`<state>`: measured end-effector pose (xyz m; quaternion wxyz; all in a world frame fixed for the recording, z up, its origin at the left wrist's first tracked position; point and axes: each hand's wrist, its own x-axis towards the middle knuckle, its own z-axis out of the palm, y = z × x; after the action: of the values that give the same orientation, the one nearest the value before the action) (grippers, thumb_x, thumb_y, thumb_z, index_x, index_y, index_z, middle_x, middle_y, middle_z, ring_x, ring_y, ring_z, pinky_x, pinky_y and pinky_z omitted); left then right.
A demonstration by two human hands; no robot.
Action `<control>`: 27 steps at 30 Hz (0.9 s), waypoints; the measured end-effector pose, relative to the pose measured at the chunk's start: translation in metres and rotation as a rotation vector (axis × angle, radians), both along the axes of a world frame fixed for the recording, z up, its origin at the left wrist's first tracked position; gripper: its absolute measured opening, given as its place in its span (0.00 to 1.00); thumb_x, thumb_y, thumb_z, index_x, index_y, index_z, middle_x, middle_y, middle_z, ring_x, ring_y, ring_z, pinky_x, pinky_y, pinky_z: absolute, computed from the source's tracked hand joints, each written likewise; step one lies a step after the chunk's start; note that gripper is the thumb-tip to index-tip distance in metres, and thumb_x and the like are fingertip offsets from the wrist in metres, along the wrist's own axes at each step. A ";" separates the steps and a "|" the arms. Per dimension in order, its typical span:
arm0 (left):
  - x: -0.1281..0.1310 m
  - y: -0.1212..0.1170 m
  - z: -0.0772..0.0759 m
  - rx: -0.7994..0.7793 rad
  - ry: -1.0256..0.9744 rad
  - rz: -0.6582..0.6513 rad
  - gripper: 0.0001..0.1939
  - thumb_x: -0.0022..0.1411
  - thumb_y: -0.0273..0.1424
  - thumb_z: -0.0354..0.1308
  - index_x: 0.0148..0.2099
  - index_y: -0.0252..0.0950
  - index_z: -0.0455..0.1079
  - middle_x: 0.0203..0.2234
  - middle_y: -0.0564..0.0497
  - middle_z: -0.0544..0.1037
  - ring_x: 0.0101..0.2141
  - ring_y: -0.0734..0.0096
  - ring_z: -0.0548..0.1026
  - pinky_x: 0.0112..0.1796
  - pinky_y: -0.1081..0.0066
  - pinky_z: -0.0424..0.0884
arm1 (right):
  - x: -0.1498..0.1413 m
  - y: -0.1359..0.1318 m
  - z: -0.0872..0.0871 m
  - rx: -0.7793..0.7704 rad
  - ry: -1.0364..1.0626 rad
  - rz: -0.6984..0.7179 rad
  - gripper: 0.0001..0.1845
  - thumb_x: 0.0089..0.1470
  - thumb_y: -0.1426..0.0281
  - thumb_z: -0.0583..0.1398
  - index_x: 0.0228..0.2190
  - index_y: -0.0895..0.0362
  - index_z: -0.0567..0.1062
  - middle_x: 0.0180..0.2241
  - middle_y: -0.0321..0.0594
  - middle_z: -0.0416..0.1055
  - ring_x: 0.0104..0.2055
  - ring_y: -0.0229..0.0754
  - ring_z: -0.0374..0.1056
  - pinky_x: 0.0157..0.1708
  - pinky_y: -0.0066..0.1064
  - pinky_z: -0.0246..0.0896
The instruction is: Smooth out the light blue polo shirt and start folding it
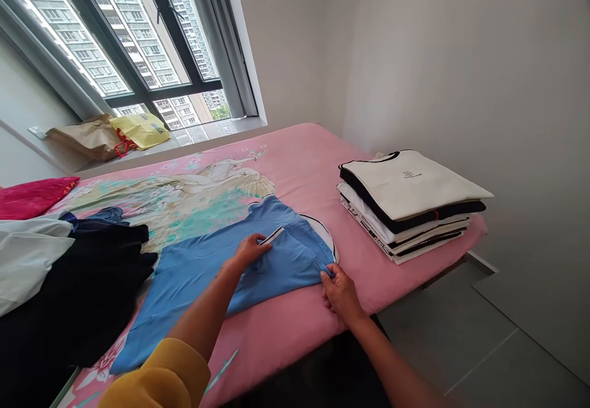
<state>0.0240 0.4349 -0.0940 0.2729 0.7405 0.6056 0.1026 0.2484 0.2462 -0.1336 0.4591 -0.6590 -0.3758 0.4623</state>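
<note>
A blue shirt [203, 273] lies spread on the pink bed sheet [304, 168], partly folded at its right end. My left hand [249, 251] presses on the fold near the shirt's white-trimmed collar, fingers curled on the cloth. My right hand [340, 294] pinches the shirt's lower right edge near the bed's front edge.
A stack of folded black and white shirts [410, 202] sits at the bed's right corner by the wall. Loose black [78, 291], white [27, 254] and red [34, 196] clothes lie at the left. Paper bags [115, 134] rest on the window sill. Grey floor [483, 346] is at the right.
</note>
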 end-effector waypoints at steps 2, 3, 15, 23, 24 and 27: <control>-0.003 -0.001 -0.002 -0.012 -0.006 0.012 0.22 0.47 0.48 0.59 0.36 0.35 0.72 0.25 0.51 0.73 0.30 0.66 0.72 0.28 0.72 0.63 | -0.001 0.000 -0.002 0.006 -0.010 -0.006 0.20 0.52 0.52 0.51 0.41 0.53 0.63 0.15 0.26 0.62 0.13 0.36 0.61 0.10 0.23 0.52; -0.005 -0.002 -0.002 -0.029 -0.014 0.008 0.22 0.45 0.48 0.60 0.35 0.35 0.72 0.24 0.51 0.73 0.29 0.66 0.72 0.27 0.72 0.62 | -0.001 0.000 -0.003 0.011 -0.013 -0.008 0.20 0.53 0.52 0.51 0.41 0.53 0.63 0.15 0.26 0.62 0.13 0.36 0.60 0.11 0.24 0.53; -0.007 -0.021 0.009 0.183 -0.032 0.059 0.19 0.52 0.29 0.56 0.48 0.39 0.69 0.44 0.47 0.74 0.46 0.61 0.70 0.48 0.64 0.64 | -0.004 -0.003 -0.009 0.055 -0.089 -0.038 0.23 0.53 0.54 0.51 0.46 0.54 0.61 0.17 0.28 0.61 0.15 0.37 0.60 0.14 0.26 0.55; -0.039 -0.128 0.001 0.482 0.046 -0.283 0.17 0.63 0.33 0.46 0.51 0.43 0.70 0.54 0.47 0.70 0.57 0.61 0.63 0.57 0.59 0.56 | -0.005 -0.031 -0.008 0.431 -0.476 -0.093 0.13 0.58 0.63 0.48 0.40 0.55 0.66 0.28 0.40 0.68 0.30 0.41 0.66 0.33 0.33 0.65; -0.047 -0.141 -0.002 0.485 0.080 -0.333 0.18 0.64 0.34 0.46 0.53 0.43 0.68 0.55 0.48 0.68 0.58 0.61 0.61 0.57 0.59 0.55 | -0.008 -0.032 -0.006 0.529 -0.575 -0.012 0.12 0.57 0.66 0.48 0.39 0.55 0.68 0.33 0.43 0.70 0.37 0.43 0.68 0.40 0.36 0.65; -0.074 -0.168 -0.013 0.487 0.204 -0.330 0.24 0.63 0.37 0.47 0.61 0.42 0.60 0.62 0.47 0.59 0.62 0.59 0.54 0.60 0.54 0.49 | -0.016 -0.027 0.000 0.718 -0.913 0.275 0.21 0.54 0.74 0.49 0.49 0.56 0.68 0.50 0.46 0.68 0.57 0.48 0.58 0.58 0.46 0.50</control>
<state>-0.0499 0.2668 -0.1070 0.0385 0.8787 0.4592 0.1243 0.2328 0.2192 -0.1340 0.3811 -0.5400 -0.7498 0.0317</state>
